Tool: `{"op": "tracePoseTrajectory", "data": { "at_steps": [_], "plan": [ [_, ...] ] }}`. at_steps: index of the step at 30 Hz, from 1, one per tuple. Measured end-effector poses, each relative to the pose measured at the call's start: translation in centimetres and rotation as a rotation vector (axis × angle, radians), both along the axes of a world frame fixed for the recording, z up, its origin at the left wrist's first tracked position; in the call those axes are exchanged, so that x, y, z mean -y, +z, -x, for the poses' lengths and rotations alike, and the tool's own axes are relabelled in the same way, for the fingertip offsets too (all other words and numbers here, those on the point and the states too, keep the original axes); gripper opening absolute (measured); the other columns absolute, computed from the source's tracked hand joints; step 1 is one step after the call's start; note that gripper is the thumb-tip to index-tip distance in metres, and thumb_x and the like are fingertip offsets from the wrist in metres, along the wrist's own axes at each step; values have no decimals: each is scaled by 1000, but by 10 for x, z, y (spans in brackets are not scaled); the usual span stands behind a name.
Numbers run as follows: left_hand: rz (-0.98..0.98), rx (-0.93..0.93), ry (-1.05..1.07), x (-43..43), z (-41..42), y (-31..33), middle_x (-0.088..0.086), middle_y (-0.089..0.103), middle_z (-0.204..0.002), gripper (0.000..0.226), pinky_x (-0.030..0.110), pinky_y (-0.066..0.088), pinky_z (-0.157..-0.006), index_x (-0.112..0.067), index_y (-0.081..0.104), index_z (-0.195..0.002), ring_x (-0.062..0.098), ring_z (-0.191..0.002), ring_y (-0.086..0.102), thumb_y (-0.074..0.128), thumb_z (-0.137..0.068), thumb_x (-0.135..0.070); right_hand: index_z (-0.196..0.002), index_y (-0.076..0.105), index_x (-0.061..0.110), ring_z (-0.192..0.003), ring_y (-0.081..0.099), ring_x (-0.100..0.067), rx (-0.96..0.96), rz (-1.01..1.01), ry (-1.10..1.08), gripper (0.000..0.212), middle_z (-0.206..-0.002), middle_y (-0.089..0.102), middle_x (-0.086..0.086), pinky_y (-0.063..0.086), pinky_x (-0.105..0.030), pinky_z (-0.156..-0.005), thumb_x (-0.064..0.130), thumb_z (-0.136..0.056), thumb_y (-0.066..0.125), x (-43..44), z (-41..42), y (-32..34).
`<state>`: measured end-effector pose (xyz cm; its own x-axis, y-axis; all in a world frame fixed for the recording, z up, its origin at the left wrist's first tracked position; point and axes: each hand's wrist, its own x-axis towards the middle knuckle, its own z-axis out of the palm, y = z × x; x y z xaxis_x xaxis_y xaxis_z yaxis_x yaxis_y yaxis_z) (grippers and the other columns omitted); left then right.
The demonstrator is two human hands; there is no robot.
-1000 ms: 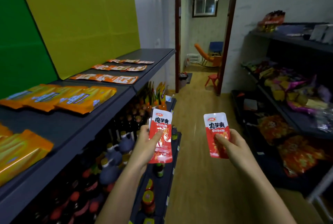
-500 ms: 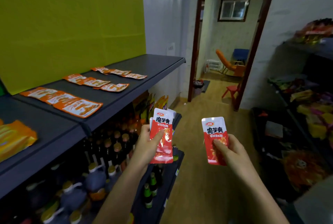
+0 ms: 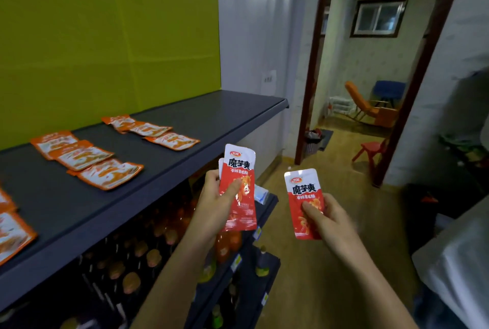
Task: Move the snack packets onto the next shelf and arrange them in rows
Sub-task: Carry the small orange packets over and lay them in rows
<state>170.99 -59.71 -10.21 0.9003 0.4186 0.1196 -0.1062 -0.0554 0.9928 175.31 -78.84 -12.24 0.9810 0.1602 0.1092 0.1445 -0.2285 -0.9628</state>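
My left hand (image 3: 214,204) grips a small stack of red-and-white snack packets (image 3: 239,170) upright, thumb across the front one. One more red-and-white packet (image 3: 304,191) is pinched upright in my right hand (image 3: 330,220), to the right at about the same height. Both hands hover just off the front edge of the dark grey shelf (image 3: 206,117). On that shelf lie orange-and-white packets in rows: a far row (image 3: 153,130), a nearer row (image 3: 87,159), and part of another row (image 3: 10,233) at the left edge.
The shelf's right half is bare. Bottles (image 3: 132,262) fill the lower shelves under it. A yellow-green wall stands behind. Ahead, a doorway (image 3: 370,90) opens on a room with an orange chair and a red stool (image 3: 370,151). Another rack stands at the far right.
I have walked forward along the shelf; the orange packet rows have slid left and nearer. Both hands keep the same hold on their packets.
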Motion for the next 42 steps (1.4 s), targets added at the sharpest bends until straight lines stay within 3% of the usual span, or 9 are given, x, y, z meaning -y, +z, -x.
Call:
{"op": "tracePoseTrajectory", "data": {
  "at_steps": [8,11,17,22,31,34,36,38,42],
  "plan": [
    [31,125,140,-32,-106,44,-3,63,-101,9,26,50,-66,-32,45,-91,14,-88,64,53,-92,-27,-107,53,20,-81,63,-10,86,-54,196,13,-95,66,3,48,-26,-72,22,-95,49,-52,-135,38],
    [-4,134,248,-50,-130,50,1,63,-103,10,31,52,-72,-31,45,-90,17,-89,64,53,-92,-26,-96,53,28,-84,63,-10,105,-68,283,7,-92,64,8,50,-29,-77,24,-96,47,-78,-172,51],
    [-44,192,502,-81,-159,55,-6,60,-86,10,13,48,-50,-22,46,-99,4,-69,58,52,-92,-21,-90,53,26,-82,62,-12,165,-36,486,7,-87,63,8,48,-32,-80,23,-95,48,-142,-244,70],
    [-33,171,684,-96,-180,64,-3,61,-86,7,27,46,-56,-25,46,-93,9,-69,59,51,-93,-21,-96,55,20,-91,65,-17,150,60,703,8,-99,67,-2,48,-34,-84,23,-92,49,-194,-297,83],
    [-39,38,915,-103,-227,64,-2,60,-85,8,24,46,-59,-21,45,-93,9,-71,58,51,-93,-16,-90,55,21,-100,65,-23,97,211,1079,7,-112,67,-9,48,-42,-97,15,-87,58,-287,-371,97],
    [-44,-49,942,-102,-235,61,-1,61,-90,9,24,47,-63,-24,45,-90,10,-76,59,51,-93,-18,-105,59,9,-84,62,-16,37,197,1148,16,-107,65,-7,49,-25,-79,9,-90,55,-312,-383,98],
    [-38,-92,960,-101,-237,60,1,62,-95,10,24,48,-65,-21,46,-101,12,-80,60,52,-93,-19,-91,60,10,-74,59,-12,19,231,1155,6,-105,64,-9,46,-21,-72,8,-90,54,-329,-386,97],
    [-55,-127,987,-100,-238,58,2,62,-100,17,24,48,-66,-18,45,-109,12,-83,61,52,-93,-21,-76,59,14,-83,62,-18,36,273,1138,13,-108,68,-12,50,-31,-83,9,-88,57,-350,-388,92],
    [-130,-191,1037,-98,-238,55,-3,61,-99,18,22,47,-68,-20,45,-109,9,-86,60,52,-93,-24,-99,70,5,-103,64,-26,189,429,1082,23,-110,69,-14,49,-33,-88,16,-80,62,-383,-385,89]
  ]
}}
